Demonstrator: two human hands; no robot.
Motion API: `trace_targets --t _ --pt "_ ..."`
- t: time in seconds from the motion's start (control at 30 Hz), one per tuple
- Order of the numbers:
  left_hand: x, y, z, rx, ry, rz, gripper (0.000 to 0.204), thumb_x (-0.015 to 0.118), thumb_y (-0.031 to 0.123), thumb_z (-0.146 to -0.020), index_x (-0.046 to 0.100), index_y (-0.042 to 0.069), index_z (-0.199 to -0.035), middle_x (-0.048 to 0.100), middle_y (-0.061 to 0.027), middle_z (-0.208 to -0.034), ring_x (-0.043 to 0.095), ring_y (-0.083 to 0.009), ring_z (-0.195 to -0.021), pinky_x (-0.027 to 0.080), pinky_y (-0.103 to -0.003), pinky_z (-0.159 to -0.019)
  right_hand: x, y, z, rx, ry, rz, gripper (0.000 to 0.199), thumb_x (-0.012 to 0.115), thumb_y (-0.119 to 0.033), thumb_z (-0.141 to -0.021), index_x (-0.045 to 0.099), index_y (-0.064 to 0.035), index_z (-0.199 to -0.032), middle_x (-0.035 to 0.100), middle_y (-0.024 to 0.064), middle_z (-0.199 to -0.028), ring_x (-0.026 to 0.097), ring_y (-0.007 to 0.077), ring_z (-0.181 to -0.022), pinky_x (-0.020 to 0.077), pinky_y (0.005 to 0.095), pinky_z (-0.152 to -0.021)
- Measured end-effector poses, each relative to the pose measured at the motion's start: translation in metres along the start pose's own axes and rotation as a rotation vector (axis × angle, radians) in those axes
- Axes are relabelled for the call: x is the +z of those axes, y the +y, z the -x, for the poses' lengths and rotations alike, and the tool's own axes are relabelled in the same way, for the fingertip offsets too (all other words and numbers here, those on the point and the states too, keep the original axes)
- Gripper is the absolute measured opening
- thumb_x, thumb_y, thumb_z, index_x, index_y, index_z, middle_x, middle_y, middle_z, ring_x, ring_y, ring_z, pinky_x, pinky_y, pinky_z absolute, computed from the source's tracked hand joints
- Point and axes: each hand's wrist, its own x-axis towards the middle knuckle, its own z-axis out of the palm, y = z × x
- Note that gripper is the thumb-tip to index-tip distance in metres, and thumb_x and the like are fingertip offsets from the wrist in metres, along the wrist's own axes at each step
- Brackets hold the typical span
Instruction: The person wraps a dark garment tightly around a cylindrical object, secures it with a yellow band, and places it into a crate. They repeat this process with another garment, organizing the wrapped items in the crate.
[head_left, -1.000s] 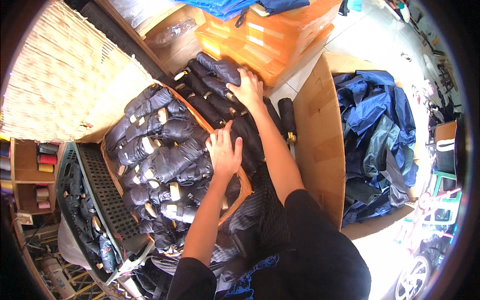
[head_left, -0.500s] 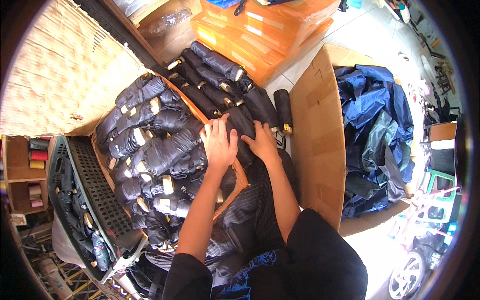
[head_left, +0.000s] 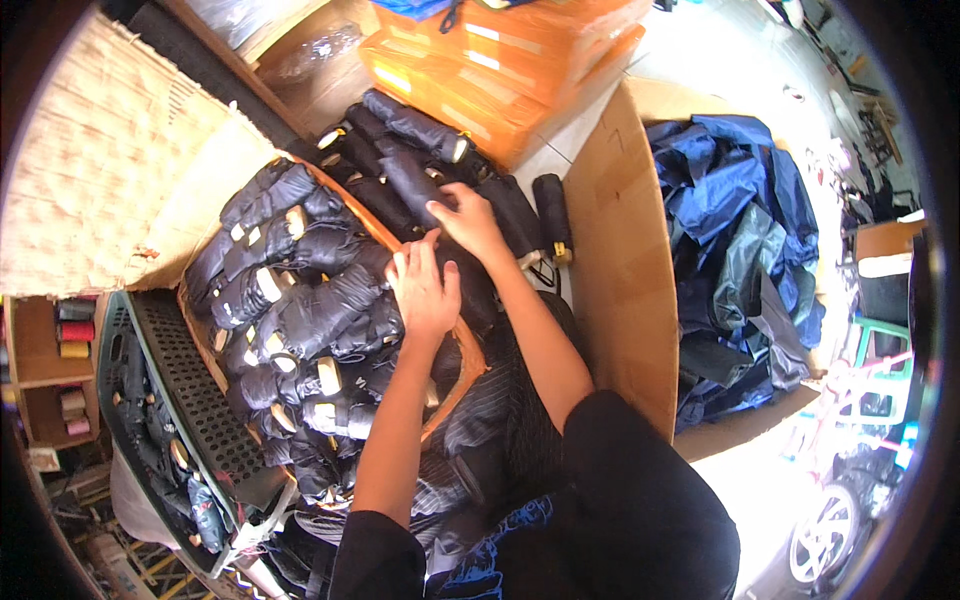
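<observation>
Folded black umbrellas (head_left: 330, 310) with pale handles fill an open cardboard box in front of me. More of them lie in a heap beyond the box's orange-taped edge (head_left: 355, 205). My right hand (head_left: 470, 222) has its thumb and fingers closed around the near end of one folded umbrella (head_left: 408, 182) on that heap. Close by, my left hand (head_left: 425, 292) lies over the taped edge with its fingers stretched out, touching dark fabric. What lies under its palm is hidden.
A cardboard box (head_left: 620, 270) of blue and dark cloth (head_left: 730, 210) stands at the right. Another folded umbrella (head_left: 550, 215) lies beside it. Orange-wrapped cartons (head_left: 500, 80) are at the back. A dark perforated crate (head_left: 205, 400) and thread shelves (head_left: 45, 350) stand left.
My right hand has moved left and away from me, now at an umbrella lying across the heap. My left hand has stayed near the taped edge. The whole view has shifted slightly.
</observation>
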Motion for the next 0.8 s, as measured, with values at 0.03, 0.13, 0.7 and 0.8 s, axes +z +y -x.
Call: trace_targets --t 0.03,0.13,0.7,0.8 --pt "-0.001 -0.002 0.001 -0.007 -0.002 -0.013 0.048 0.055 0.019 -0.085 0.050 0.009 -0.131 0.057 -0.0089 -0.114 0.046 -0.0300 -0.114 0.031 -0.047 -0.098 0.008 -0.004 -0.003 0.010 -0.031 0.056 0.040 0.073 -0.029 -0.081 0.066 -0.0001 -0.108 0.067 0.0210 -0.100 0.065 0.0379 -0.095 0.0511 0.0446 -0.084" --pt "0.000 -0.003 0.002 -0.003 -0.008 -0.012 0.047 0.054 0.021 -0.086 0.050 0.008 -0.131 0.057 -0.0099 -0.115 0.046 -0.0305 -0.115 0.030 -0.047 -0.099 0.011 -0.008 0.012 -0.061 0.101 0.275 0.028 0.068 -0.021 -0.084 0.064 -0.0049 -0.106 0.061 0.0185 -0.103 0.058 0.0405 -0.100 0.0485 0.0489 -0.085" --pt "-0.009 -0.008 -0.001 0.058 -0.082 0.015 0.039 0.057 0.035 -0.093 0.057 0.010 -0.123 0.059 -0.0086 -0.118 0.046 -0.0299 -0.122 0.030 -0.049 -0.103 -0.072 0.053 0.057 0.246 0.409 1.048 0.040 0.064 -0.023 -0.081 0.058 -0.0062 -0.117 0.058 0.0211 -0.118 0.050 0.0424 -0.113 0.0423 0.0525 -0.094" --pt "-0.035 -0.005 0.010 0.057 -0.062 0.182 0.035 0.063 0.025 -0.090 0.059 0.007 -0.120 0.060 -0.0126 -0.115 0.051 -0.0313 -0.118 0.037 -0.046 -0.101 -0.065 0.051 0.034 0.295 0.285 0.951 0.046 0.063 -0.022 -0.080 0.053 -0.0032 -0.120 0.058 0.0220 -0.119 0.051 0.0428 -0.115 0.0421 0.0561 -0.094"
